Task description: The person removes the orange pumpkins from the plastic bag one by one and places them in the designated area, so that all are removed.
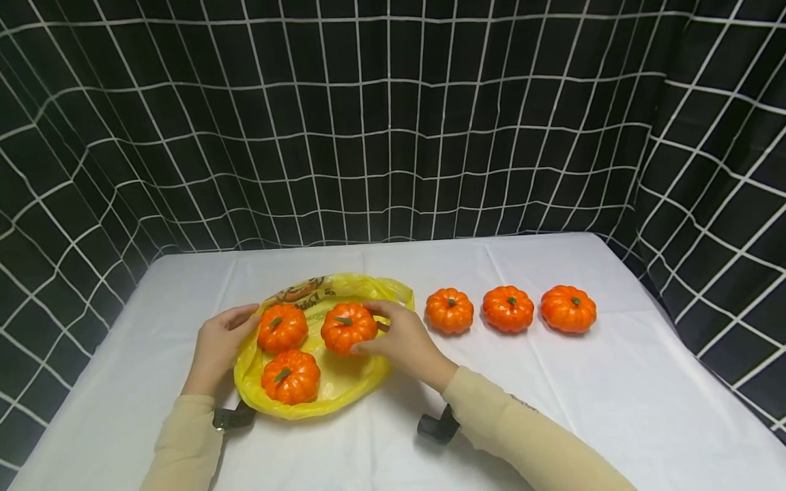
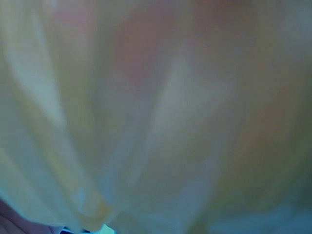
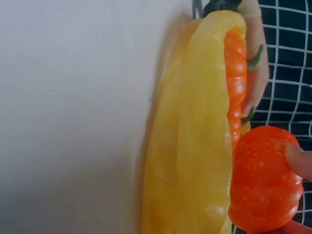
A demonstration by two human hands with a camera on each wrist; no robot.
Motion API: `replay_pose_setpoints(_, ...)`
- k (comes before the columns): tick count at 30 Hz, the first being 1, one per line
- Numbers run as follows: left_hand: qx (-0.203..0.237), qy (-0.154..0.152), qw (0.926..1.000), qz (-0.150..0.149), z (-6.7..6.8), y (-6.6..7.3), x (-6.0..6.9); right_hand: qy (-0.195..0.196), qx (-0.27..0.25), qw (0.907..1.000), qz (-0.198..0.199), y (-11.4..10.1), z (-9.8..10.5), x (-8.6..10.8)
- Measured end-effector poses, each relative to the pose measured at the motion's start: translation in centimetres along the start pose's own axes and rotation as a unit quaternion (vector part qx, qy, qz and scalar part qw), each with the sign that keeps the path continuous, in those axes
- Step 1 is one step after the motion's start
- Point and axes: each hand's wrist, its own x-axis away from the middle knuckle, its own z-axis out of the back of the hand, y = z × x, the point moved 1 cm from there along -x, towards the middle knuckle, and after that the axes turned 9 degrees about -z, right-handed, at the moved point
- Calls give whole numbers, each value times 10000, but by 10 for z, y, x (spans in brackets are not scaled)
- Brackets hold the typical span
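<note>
A yellow plastic bag [image 1: 344,394] lies open on the table, its rim spread wide. Two small orange pumpkins with green stems, one behind [image 1: 282,328] and one in front [image 1: 291,378], sit in its left part. My left hand [image 1: 222,346] grips the bag's left rim; its fingertips are partly hidden there. Between thumb and fingers, my right hand [image 1: 408,341] holds a third small pumpkin [image 1: 348,329] over the bag's right part. The right wrist view shows this held pumpkin [image 3: 265,180] beside the bag's wall [image 3: 195,141]. Blurred bag plastic [image 2: 161,126] fills the left wrist view.
Three more small pumpkins stand in a row right of the bag: a left one [image 1: 449,311], a middle one [image 1: 507,309] and a right one [image 1: 568,309]. A white cloth [image 1: 540,402] covers the table. Black grid-patterned curtains [image 1: 393,123] enclose its back and sides.
</note>
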Motion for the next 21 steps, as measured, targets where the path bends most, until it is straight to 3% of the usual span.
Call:
replay_pose_setpoints(8,42,2,10000,-43,2,1,0,36,12,10000,91,1,7,10)
replay_pose_setpoints(21,-47,22,10000,-44,1,-1,-1,199,-405,9987,230,9,34,32)
